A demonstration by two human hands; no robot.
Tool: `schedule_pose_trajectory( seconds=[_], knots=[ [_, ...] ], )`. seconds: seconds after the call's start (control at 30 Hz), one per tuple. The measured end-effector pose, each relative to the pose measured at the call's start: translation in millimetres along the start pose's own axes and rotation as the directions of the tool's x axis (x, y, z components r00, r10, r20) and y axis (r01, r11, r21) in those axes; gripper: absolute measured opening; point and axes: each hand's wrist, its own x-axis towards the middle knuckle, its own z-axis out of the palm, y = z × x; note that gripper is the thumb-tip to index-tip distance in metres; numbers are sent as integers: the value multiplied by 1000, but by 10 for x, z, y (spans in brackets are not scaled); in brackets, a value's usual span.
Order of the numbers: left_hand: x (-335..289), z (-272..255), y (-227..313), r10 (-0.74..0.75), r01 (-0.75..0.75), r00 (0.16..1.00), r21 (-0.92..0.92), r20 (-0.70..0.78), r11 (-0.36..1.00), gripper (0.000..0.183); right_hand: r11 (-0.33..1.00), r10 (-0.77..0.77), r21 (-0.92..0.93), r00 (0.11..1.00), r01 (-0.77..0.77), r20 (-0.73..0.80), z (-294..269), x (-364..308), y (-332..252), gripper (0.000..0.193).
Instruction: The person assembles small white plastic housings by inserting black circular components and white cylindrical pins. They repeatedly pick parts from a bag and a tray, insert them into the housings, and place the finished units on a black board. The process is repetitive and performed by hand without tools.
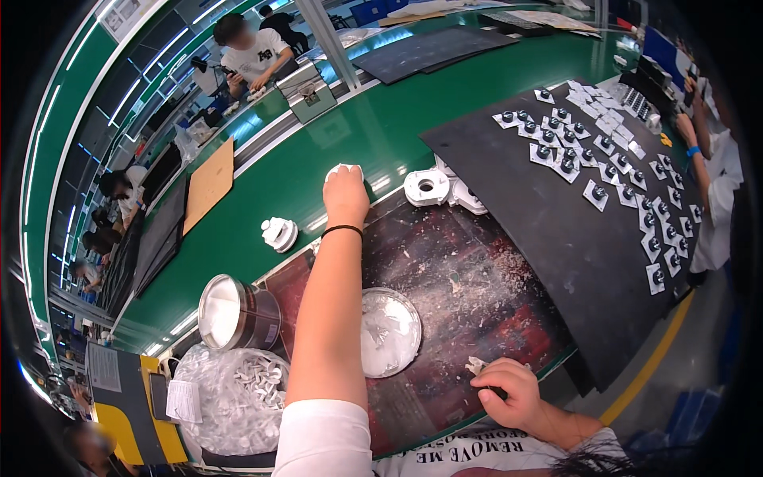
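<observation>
My left hand (346,193), a dark band at its wrist, is stretched forward over the green table. Its fingers are closed on a white plastic part (358,169), mostly hidden under them. Low at the right, my right hand (509,393) is curled round a small tool with a dark handle (498,392) and a whitish, ragged tip (475,366); its exact kind is unclear. A white plastic housing (279,234) stands left of my left forearm. More white housings (427,188) sit to the right. Between my hands lies a round lid (391,332) smeared with white paste.
An open tin (222,312) of white paste stands beside a clear bag (230,405) of small white parts. The dark red board (469,278) is littered with scraps. A black sheet (548,262) holds many white squares with dark pieces. Other people (258,60) work nearby.
</observation>
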Motion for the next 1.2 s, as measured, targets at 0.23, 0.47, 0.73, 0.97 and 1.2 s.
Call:
schedule_pose_trajectory(
  seconds=[0.23, 0.47, 0.73, 0.97, 1.2],
  knots=[
    [-522, -299, -237, 151, -204, 960, -224, -234, 953, 40, 1000, -9, 5, 1000, 9, 26, 27, -12, -11, 12],
    [-2489, -1307, -70, 563, -638, 760, -205, -324, 742, 37, 1000, 2, 10, 999, -2, -38, 15, -36, 43, 10],
    [-3977, -854, -177, 493, -558, 829, -338, -263, 758, 39, 999, 1, -39, 1000, -2, -22, 103, -75, 19, 8],
    [-4129, -708, -235, 373, -486, 872, -468, -318, 738, 46, 994, -35, -104, 999, 33, -12, 132, -91, 22, 8],
    [-4267, -567, -363, -88, 64, 991, -939, 99, -338, 65, 993, -8, -115, 1000, 5, -20, 164, -104, -4, 7]
  ],
)
